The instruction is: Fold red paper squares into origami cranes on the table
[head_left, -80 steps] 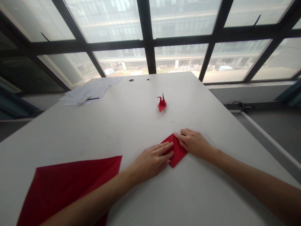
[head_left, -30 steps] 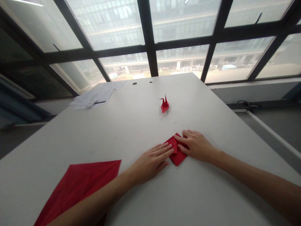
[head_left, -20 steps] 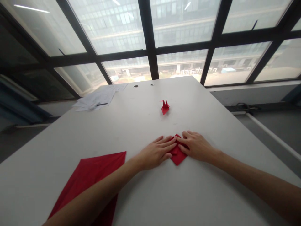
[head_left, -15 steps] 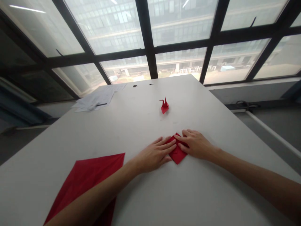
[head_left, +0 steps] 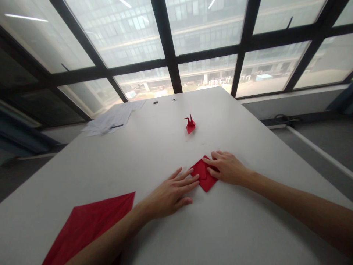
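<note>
A small folded square of red paper (head_left: 203, 176) lies on the white table, one corner toward me, with a raised flap on its left part. My left hand (head_left: 173, 193) lies with fingers spread, its fingertips at the left edge of the paper. From the right, my right hand (head_left: 226, 167) presses the paper down with its index finger and thumb; the other fingers are curled. Beyond the paper stands a red origami crane (head_left: 190, 126). A larger red sheet (head_left: 93, 221) lies at the lower left, partly hidden under my left forearm.
White papers (head_left: 113, 117) with a dark pen (head_left: 117, 126) on them lie at the table's far left. Two holes (head_left: 156, 102) pierce the tabletop near its far edge. Dark-framed windows (head_left: 206, 27) rise behind the white table (head_left: 154, 147).
My left hand has slid left and toward me, off most of the folded paper, uncovering its left flap. My right hand has stayed on the paper. The view has shifted slightly.
</note>
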Tool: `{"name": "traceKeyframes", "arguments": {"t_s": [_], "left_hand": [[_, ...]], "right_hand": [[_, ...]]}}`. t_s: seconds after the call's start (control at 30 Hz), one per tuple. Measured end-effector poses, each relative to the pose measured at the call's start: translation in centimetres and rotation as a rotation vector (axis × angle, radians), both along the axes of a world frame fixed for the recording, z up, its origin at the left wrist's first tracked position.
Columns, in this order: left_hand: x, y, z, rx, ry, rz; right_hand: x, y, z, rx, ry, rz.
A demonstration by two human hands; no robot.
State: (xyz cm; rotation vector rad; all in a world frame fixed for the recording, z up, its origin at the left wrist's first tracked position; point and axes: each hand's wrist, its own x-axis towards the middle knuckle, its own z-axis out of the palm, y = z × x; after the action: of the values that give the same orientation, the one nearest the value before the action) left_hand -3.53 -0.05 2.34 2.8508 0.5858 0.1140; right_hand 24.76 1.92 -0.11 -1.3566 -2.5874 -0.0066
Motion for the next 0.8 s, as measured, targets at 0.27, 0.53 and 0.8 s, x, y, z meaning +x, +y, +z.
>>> {"name": "traceKeyframes", "arguments": {"t_s": [0.27,0.53,0.8], "left_hand": [[1.7,2.2,0.3,0.101,-0.328,0.153],[3.9,3.4,-0.9,0.060,-0.147,-0.077],[3.8,1.2,-0.7,0.133,-0.114,0.086]], "right_hand": [[-0.2,0.0,0.1,-0.001,0.007,0.011],[0.0,0.1,0.4,-0.009,0.032,0.054],[0.7,0.3,0.4,-0.080,0.336,-0.230]]}}
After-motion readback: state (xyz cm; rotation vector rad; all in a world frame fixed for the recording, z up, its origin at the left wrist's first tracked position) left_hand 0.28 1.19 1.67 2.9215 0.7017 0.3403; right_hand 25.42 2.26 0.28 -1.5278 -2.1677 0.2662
